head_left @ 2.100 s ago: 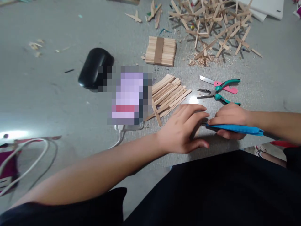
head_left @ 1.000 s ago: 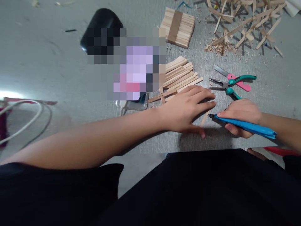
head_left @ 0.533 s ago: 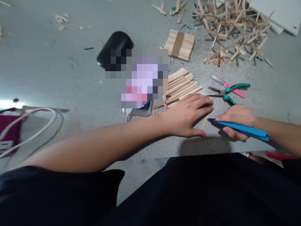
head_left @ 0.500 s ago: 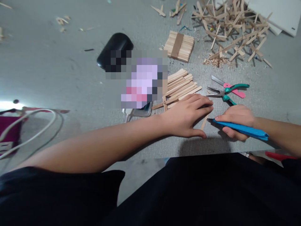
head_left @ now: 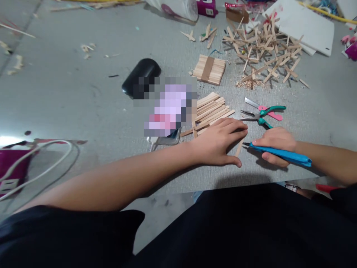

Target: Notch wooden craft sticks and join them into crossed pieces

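My left hand (head_left: pixel 219 143) lies spread on the table, palm down, over a wooden craft stick (head_left: pixel 239 148). Part of that stick shows between the thumb and forefinger; the rest is under the hand. In my right hand (head_left: pixel 275 145), closed around it, is a blue utility knife (head_left: pixel 284 153), its dark tip close to the bare end of the stick. Just behind the left hand lies a loose pile of craft sticks (head_left: pixel 213 108). Green-handled needle-nose pliers (head_left: pixel 255 116) rest across a pink-handled knife (head_left: pixel 275 113) beyond the right hand.
A paper-banded bundle of sticks (head_left: pixel 209 69) lies farther back, near a tangled heap of joined sticks (head_left: pixel 267 52) with wood shavings (head_left: pixel 249 83). To the left are a blurred-out phone (head_left: pixel 167 111), a black rounded case (head_left: pixel 142 76) and a white cable (head_left: pixel 65 141).
The camera view has tilted upward, so more of the table's far side shows and things sit lower. Both hands keep nearly the same pose, with the knife still held.
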The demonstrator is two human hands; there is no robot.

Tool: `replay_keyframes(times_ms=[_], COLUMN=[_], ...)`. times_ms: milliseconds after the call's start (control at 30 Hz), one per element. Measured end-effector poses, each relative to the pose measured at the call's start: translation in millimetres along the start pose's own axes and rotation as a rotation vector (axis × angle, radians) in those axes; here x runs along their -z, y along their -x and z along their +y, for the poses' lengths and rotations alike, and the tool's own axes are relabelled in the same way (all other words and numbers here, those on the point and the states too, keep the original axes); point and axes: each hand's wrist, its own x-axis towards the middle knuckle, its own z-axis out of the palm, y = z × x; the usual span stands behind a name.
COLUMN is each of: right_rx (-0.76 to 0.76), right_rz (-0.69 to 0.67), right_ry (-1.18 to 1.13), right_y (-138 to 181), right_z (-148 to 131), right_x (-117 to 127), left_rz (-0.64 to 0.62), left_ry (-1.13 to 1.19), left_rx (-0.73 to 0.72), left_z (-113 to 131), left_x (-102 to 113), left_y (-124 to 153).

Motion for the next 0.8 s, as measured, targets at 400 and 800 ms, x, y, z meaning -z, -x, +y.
replay_keyframes(times_ms=[400, 800], right_rx=[0.006, -0.038], right_rz=[-0.050, -0.124], right_ry=[0.064, 0.019], right_y=[0.1, 0.9], right_z=[5.3, 4.0], right_x=[5.2, 7.1], left_rz=[-0.049, -0.049], left_ry=[0.042, 0.058], left_rx=[0.054, 0.048], left_z=[1.1, 0.2], left_x=[0.7, 0.0], left_y=[-3.2, -1.9])
